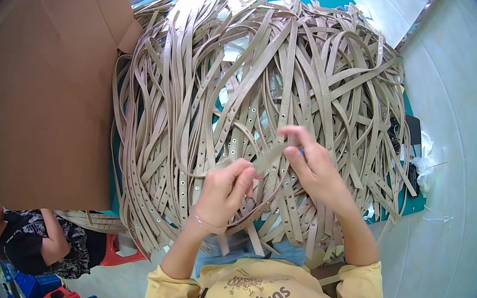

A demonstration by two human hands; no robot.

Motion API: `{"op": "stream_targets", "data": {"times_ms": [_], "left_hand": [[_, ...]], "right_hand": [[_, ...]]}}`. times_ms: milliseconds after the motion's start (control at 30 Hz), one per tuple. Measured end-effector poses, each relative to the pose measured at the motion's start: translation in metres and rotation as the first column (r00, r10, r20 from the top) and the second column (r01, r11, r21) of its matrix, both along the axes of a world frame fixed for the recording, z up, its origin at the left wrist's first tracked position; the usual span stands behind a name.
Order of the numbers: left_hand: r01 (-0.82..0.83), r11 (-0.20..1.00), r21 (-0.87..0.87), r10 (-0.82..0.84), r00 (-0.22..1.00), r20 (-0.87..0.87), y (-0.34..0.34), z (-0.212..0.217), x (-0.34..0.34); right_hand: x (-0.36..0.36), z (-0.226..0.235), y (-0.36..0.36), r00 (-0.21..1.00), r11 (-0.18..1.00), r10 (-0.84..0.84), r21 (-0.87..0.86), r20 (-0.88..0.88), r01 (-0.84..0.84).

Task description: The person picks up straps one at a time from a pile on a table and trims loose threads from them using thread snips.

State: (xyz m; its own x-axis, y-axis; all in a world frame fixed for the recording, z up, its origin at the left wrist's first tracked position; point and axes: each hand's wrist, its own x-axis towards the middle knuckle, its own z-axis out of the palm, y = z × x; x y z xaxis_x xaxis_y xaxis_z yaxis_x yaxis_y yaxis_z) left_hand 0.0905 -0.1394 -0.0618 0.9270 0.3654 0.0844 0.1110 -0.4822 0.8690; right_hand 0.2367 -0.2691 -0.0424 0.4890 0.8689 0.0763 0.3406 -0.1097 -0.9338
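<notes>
A large heap of beige belt straps, many with rows of metal eyelets, spreads before me. Above its near part, one beige strap runs between my hands, blurred by motion. My left hand is closed around the strap's lower part, fingers curled. At its upper part, my right hand pinches with the thumb while the index finger stretches out, smeared. A small bit of blue shows by the right fingers; I cannot make out what it is.
A tall brown cardboard box stands close on the left. The straps lie on a teal table. Black items and clear plastic are at its right edge. At lower left, a person sits near a red stool.
</notes>
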Motion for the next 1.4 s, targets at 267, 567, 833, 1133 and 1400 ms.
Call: {"op": "stream_targets", "data": {"times_ms": [267, 567, 833, 1133, 1400], "left_hand": [[-0.24, 0.828, -0.508, 0.297, 0.954, 0.034, -0.031, -0.022, 0.008], [-0.218, 0.719, -0.66, 0.323, 0.946, 0.04, -0.034, -0.034, 0.002], [-0.229, 0.714, -0.661, 0.331, 0.943, 0.03, -0.038, -0.033, 0.003], [-0.19, 0.72, -0.667, 0.286, 0.957, 0.037, -0.026, -0.033, 0.002], [-0.189, 0.796, -0.575, 0.281, 0.957, 0.074, -0.03, -0.034, 0.003]], "right_hand": [[-0.044, -0.036, -0.003, 0.833, 0.947, -0.309, 0.229, 0.459, 0.225], [-0.051, -0.049, -0.005, 0.879, 0.911, -0.371, 0.303, 0.301, 0.28], [-0.047, -0.052, -0.005, 0.886, 0.902, -0.39, 0.296, 0.251, 0.313], [-0.044, -0.053, -0.004, 0.873, 0.904, -0.374, 0.335, 0.312, 0.267], [-0.046, -0.049, -0.007, 0.902, 0.883, -0.418, 0.282, 0.11, 0.375]]}}
